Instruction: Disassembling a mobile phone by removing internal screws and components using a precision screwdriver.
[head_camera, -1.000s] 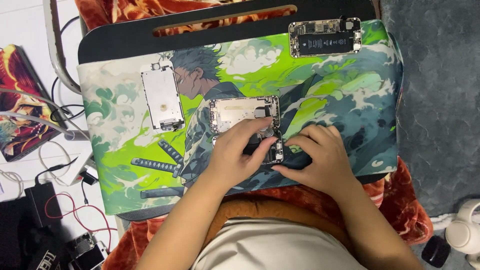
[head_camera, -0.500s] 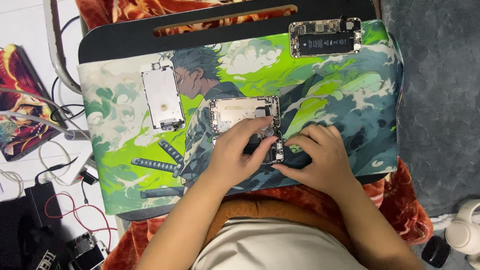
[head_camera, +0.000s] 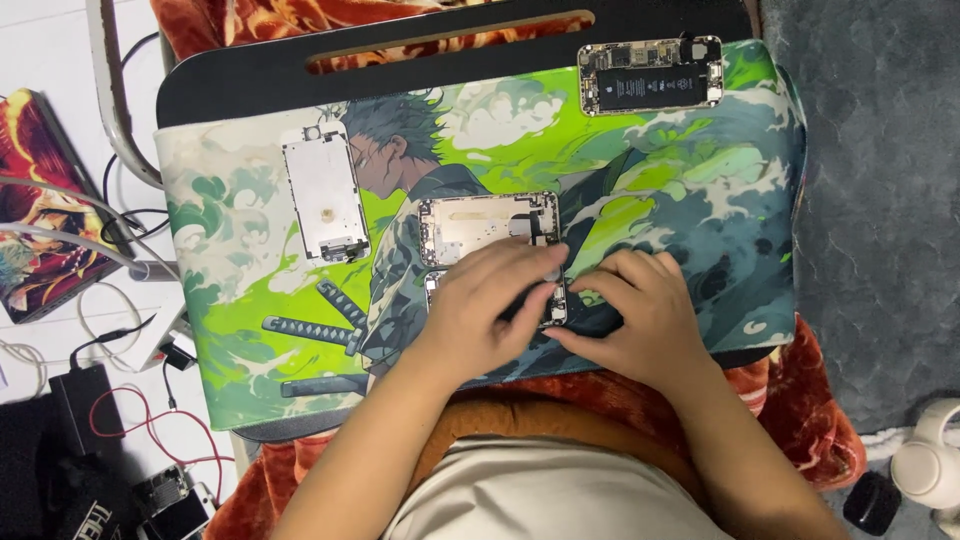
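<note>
A green illustrated mat (head_camera: 250, 330) covers a black lap tray (head_camera: 240, 75). At the mat's middle lies an empty silver phone housing (head_camera: 480, 225), inside up. Just below it is a second phone part (head_camera: 555, 310), mostly hidden under my hands. My left hand (head_camera: 490, 310) lies over this part with its fingers curled on it. My right hand (head_camera: 640, 320) pinches the part's right edge with its fingertips. A detached white phone screen panel (head_camera: 325, 195) rests at the mat's left. An opened phone with a black battery (head_camera: 650, 75) sits at the top right.
On the white floor to the left lie a colourful book (head_camera: 40, 210), cables (head_camera: 120, 420), a black power adapter (head_camera: 80, 400) and more gadgets. A red patterned blanket (head_camera: 800, 400) shows under the tray. Grey carpet (head_camera: 880, 200) lies to the right, with white headphones (head_camera: 925, 460) at the bottom right.
</note>
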